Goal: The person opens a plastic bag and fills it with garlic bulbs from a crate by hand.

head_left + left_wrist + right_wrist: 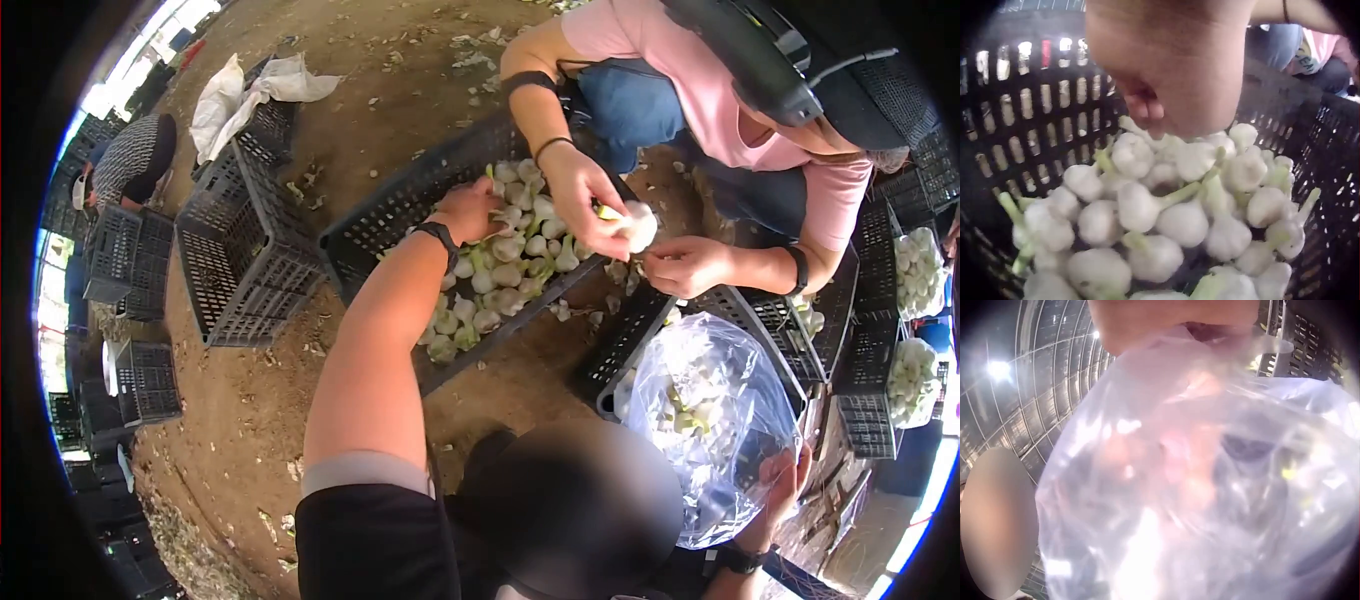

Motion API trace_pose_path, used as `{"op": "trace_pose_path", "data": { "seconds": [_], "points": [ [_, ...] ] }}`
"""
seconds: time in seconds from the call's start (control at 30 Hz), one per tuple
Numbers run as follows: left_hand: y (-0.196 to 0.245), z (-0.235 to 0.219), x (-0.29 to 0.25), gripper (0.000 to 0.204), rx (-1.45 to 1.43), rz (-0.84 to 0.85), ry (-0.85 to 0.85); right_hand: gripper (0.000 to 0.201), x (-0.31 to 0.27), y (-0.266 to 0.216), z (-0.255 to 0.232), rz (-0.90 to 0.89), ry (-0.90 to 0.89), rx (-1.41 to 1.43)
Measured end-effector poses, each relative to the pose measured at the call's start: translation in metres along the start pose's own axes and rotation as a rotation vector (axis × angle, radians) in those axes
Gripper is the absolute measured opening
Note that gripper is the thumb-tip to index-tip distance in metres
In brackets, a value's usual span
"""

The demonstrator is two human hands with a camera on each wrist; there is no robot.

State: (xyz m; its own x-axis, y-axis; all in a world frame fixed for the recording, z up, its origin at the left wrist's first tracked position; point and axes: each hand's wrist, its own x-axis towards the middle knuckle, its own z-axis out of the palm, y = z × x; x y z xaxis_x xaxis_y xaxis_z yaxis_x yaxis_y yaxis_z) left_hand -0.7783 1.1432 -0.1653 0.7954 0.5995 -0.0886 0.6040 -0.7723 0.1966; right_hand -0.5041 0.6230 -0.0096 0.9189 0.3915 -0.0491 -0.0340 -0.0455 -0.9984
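Note:
My left hand (467, 212) reaches into a black crate (375, 225) of garlic bulbs (507, 275). The left wrist view shows that hand (1175, 69) with curled fingers just over the bulbs (1183, 223); what lies beneath its fingertips is hidden. At the lower right, my right hand (783, 482) grips the edge of a clear plastic bag (700, 390) with garlic showing in it. Through the blurry plastic (1147, 550) in the right wrist view, fingers (1194, 469) of this hand show faintly.
Across the crate, a person in a pink shirt (765, 165) holds a garlic bulb (636, 227). An upright crate (245, 250) and white sacks (245, 95) stand left. Filled crates (868, 410) line the right. Another person (135, 160) bends at far left.

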Motion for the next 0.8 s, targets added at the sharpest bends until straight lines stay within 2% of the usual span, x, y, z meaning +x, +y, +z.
{"op": "trace_pose_path", "data": {
  "seconds": [0.03, 0.07, 0.1, 0.13, 0.2, 0.3, 0.33, 0.4, 0.47, 0.6, 0.7, 0.8],
  "points": [
    [0.006, 0.001, 0.001, 0.04, 0.021, -0.047, -0.068, 0.015, 0.001, 0.001, -0.003, 0.004, -0.023, -0.011],
    [-0.003, 0.037, 0.005, 0.043, 0.133, 0.004, -0.056, 0.015, 0.003, 0.004, -0.006, 0.009, -0.044, -0.019],
    [0.013, 0.032, -0.004, 0.042, 0.151, -0.024, -0.142, 0.014, 0.004, 0.005, -0.007, 0.015, -0.067, -0.023],
    [0.004, 0.041, 0.0, 0.041, 0.1, 0.006, -0.264, 0.015, 0.003, 0.006, -0.006, 0.008, -0.066, 0.009],
    [0.009, 0.02, -0.008, 0.044, 0.041, 0.053, -0.46, 0.015, 0.003, 0.003, -0.002, 0.027, -0.082, 0.014],
    [0.003, 0.014, -0.031, 0.042, -0.085, 0.273, -0.25, 0.016, 0.0, 0.0, 0.001, 0.037, -0.064, 0.005],
    [0.006, 0.002, -0.036, 0.041, -0.233, 0.186, -0.398, 0.016, -0.002, -0.003, 0.006, 0.035, -0.044, 0.016],
    [0.0, 0.01, -0.043, 0.042, -0.057, 0.314, -0.482, 0.018, -0.005, -0.007, 0.009, 0.033, -0.012, 0.03],
    [-0.011, 0.014, -0.058, 0.042, -0.045, 0.349, -0.582, 0.018, -0.005, -0.006, 0.002, 0.02, -0.034, -0.012],
    [-0.012, -0.005, -0.076, 0.034, 0.025, 0.343, -0.614, 0.019, -0.003, -0.002, -0.004, 0.01, -0.061, -0.009],
    [-0.011, -0.017, -0.081, 0.033, -0.017, 0.23, -0.729, 0.019, -0.004, -0.006, 0.0, 0.004, -0.05, -0.041],
    [-0.016, -0.027, -0.092, 0.034, -0.178, 0.112, -0.821, 0.019, -0.002, -0.003, -0.009, 0.009, -0.082, -0.032]
  ]
}}
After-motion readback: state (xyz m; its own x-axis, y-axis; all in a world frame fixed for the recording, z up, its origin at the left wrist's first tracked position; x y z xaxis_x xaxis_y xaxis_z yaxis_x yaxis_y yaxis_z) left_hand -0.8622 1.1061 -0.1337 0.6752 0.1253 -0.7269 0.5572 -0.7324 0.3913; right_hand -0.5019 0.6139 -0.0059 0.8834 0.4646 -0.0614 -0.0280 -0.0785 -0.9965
